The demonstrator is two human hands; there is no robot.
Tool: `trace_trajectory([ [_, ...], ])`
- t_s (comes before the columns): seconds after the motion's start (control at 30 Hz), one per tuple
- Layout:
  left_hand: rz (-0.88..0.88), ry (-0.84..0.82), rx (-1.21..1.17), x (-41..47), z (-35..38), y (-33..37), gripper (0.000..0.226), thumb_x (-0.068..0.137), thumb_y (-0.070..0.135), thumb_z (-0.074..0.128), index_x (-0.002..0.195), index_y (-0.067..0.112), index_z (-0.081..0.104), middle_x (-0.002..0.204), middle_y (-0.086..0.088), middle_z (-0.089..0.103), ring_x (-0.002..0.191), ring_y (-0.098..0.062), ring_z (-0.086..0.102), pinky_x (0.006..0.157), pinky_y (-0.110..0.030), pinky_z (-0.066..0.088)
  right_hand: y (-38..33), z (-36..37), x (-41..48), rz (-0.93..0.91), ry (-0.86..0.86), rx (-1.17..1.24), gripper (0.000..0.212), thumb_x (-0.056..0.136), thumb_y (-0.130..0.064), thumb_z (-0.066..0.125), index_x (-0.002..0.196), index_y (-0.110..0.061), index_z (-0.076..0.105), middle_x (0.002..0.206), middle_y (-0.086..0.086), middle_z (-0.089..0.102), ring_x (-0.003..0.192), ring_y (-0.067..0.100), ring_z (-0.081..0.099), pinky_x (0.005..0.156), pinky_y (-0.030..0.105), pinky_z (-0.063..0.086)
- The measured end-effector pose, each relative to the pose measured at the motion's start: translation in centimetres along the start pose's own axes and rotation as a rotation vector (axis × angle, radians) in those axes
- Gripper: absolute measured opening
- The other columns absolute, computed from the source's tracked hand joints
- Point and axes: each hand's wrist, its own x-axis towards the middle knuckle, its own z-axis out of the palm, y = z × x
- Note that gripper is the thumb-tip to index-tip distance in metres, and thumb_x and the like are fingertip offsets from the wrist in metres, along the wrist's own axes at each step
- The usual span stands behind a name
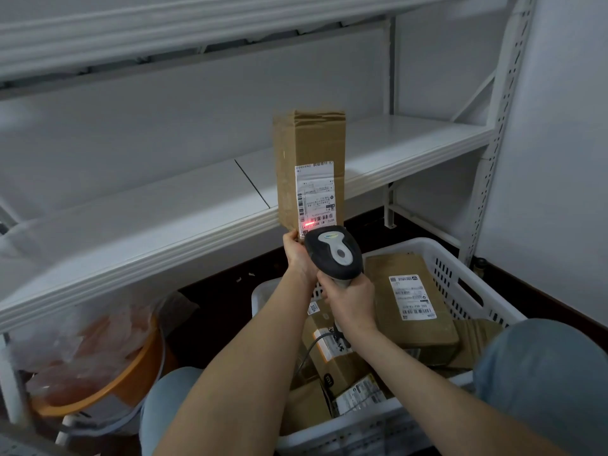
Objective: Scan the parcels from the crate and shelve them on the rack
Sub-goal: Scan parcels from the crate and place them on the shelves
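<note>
A tall cardboard parcel (309, 143) is held upright in front of the white rack's lower shelf (164, 218), its long axis vertical and its labelled face turned towards the camera. It is gripped at its bottom end by the left hand (297, 255), whose fingers are closed round the lower edge. A shipping label (316, 195) is stuck lengthwise on the lower half of that face, and a red scan light (309, 224) is seen on the barcode near its bottom edge. A handheld barcode scanner (334, 253) is clasped by its handle in the right hand (350, 302), with its head pointed up at the label from just below. Underneath, more labelled parcels (411, 297) are piled in a white plastic crate (460, 278).
</note>
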Motion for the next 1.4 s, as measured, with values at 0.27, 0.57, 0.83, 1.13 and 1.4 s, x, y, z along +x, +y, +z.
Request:
trace_trajectory([
  [0.27,-0.029,-0.072,0.016,-1.2,3.4,2.9,0.055,0.084,0.045,0.056,0.129,0.013,0.056,0.128,-0.018,0.053,0.115,-0.032,0.053,0.083,-0.044,0.053,-3.4,-1.4,3.7,-0.014,0.074,0.079,0.028,0.086,-0.027,0.071,0.103,-0.006,0.068,0.085,0.004,0.071,0.067,-0.001,0.065,0.061,0.015,0.049],
  [0.57,0.200,0.067,0.415,-1.0,7.9,7.5,0.042,0.089,0.035,0.059,0.121,0.009,0.052,0.115,-0.017,0.057,0.099,-0.027,0.058,0.067,-0.036,0.055,-9.1,-3.1,8.8,-0.057,0.164,0.203,0.051,0.083,-0.032,0.074,0.128,-0.014,0.057,0.119,-0.001,0.062,0.116,0.017,0.055,0.099,0.034,0.043],
  [0.83,0.270,-0.165,0.391,-3.6,11.6,9.9,0.026,0.090,0.007,0.052,0.114,0.008,0.042,0.110,-0.015,0.050,0.104,-0.033,0.056,0.080,-0.040,0.055,-15.1,-4.9,10.8,-0.148,0.106,0.450,0.055,0.084,-0.023,0.075,0.133,-0.012,0.053,0.126,0.001,0.059,0.121,0.016,0.053,0.096,0.026,0.038],
  [1.13,0.409,-0.334,0.306,-8.4,18.0,14.2,0.029,0.091,0.005,0.052,0.118,0.010,0.045,0.119,-0.019,0.053,0.098,-0.031,0.060,0.080,-0.041,0.056,-24.7,-4.9,10.1,-0.313,0.073,0.474,0.039,0.080,-0.041,0.075,0.114,-0.025,0.065,0.111,0.000,0.071,0.107,0.023,0.066,0.099,0.048,0.049],
  [1.4,0.713,-0.029,0.358,-12.0,26.3,24.2,0.049,0.081,0.029,0.065,0.123,0.008,0.049,0.115,-0.011,0.061,0.087,-0.021,0.065,0.070,-0.035,0.058,-31.8,-4.0,11.7,-0.347,0.119,0.469,0.011,0.088,-0.029,0.069,0.086,-0.020,0.064,0.074,-0.005,0.068,0.056,0.015,0.065,0.068,0.035,0.057],
])
